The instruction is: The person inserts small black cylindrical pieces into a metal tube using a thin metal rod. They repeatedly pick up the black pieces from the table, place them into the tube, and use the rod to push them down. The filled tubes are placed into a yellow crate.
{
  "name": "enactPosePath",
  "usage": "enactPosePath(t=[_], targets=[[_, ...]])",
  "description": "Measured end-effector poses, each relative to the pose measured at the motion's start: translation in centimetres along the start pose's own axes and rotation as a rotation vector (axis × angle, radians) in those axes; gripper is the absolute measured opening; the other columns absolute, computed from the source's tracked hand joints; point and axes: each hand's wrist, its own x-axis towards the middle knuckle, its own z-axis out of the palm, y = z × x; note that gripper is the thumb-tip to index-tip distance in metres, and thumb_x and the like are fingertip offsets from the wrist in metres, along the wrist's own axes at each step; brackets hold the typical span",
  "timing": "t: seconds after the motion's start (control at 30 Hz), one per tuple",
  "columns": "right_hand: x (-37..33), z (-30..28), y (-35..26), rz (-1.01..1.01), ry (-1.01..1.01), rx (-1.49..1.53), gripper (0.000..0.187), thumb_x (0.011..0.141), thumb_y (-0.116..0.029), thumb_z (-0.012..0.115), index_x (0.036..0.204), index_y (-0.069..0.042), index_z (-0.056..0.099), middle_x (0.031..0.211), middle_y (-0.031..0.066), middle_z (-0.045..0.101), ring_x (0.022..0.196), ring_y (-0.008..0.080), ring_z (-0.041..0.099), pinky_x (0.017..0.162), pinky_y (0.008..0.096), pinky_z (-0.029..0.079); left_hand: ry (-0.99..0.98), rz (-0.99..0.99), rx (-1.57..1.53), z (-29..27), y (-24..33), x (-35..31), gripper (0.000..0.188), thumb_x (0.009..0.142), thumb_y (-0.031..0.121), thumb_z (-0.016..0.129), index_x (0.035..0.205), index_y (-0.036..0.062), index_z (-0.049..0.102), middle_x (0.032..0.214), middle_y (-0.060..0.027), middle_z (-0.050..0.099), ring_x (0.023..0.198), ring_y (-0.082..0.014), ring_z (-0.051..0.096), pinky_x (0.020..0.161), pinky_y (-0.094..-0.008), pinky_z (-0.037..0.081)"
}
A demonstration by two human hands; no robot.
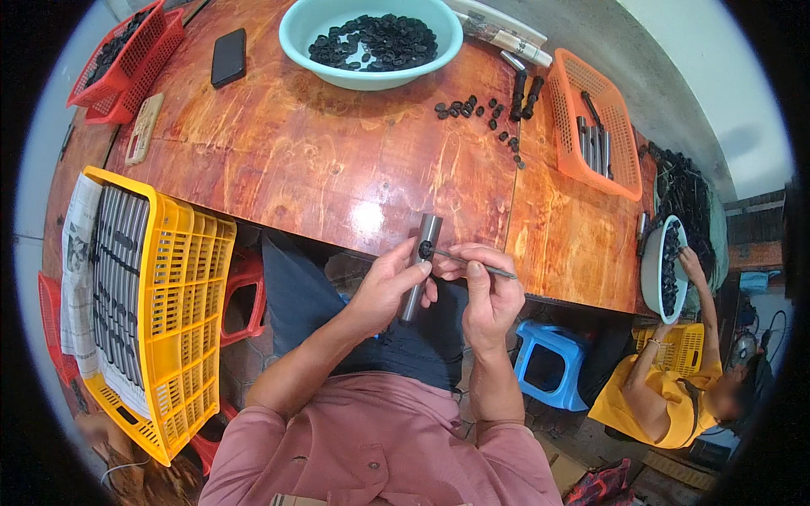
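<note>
My left hand (384, 285) is closed around a grey metal tube (430, 228), which I hold tilted just off the table's front edge, over my lap. A small black part (426, 250), rubber-like, sits at the tube's side above my left thumb. In my right hand (489, 295) a thin dark rod (502, 271) is pinched between thumb and fingers. The rod's far end meets the black part; whether it goes inside cannot be made out. Part of the tube is hidden behind my left fingers.
A pale blue basin (291, 51) of black pieces stands on the wooden table (278, 160). Loose black pieces (460, 108) lie near an orange basket (624, 126) of tubes. At left is a yellow crate (190, 304) of tubes. A co-worker (675, 396) reaches into another basin (651, 274) at right.
</note>
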Motion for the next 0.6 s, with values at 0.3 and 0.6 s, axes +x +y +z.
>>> enactPosePath(t=[0.3, 0.6], targets=[[0.4, -1.1, -1.1, -0.142, -0.131, -0.291, 0.014, 0.094, 0.003, 0.057, 0.106, 0.002, 0.064, 0.101, 0.0160, 0.070, 0.087, 0.0264, 0.070, 0.078, 0.0339, 0.055, 0.001, 0.002, 0.098, 0.3, 0.1, 0.1, 0.037, 0.102, 0.013, 0.052, 0.136, -0.0016, 0.046, 0.102, -0.0064, 0.061, 0.077, -0.0134, 0.062, 0.067, -0.0264, 0.051], [0.3, -1.2, -1.1, -0.148, -0.078, -0.268, 0.013, 0.093, 0.003, 0.057, 0.105, 0.001, 0.064, 0.099, 0.0155, 0.070, 0.085, 0.0266, 0.069, 0.077, 0.0336, 0.055, 0.016, -0.005, 0.145, 0.7, 0.2, 0.2, 0.039, 0.103, 0.014, 0.053, 0.138, -0.0013, 0.046, 0.101, -0.0057, 0.061, 0.077, -0.0125, 0.062, 0.067, -0.0256, 0.050]])
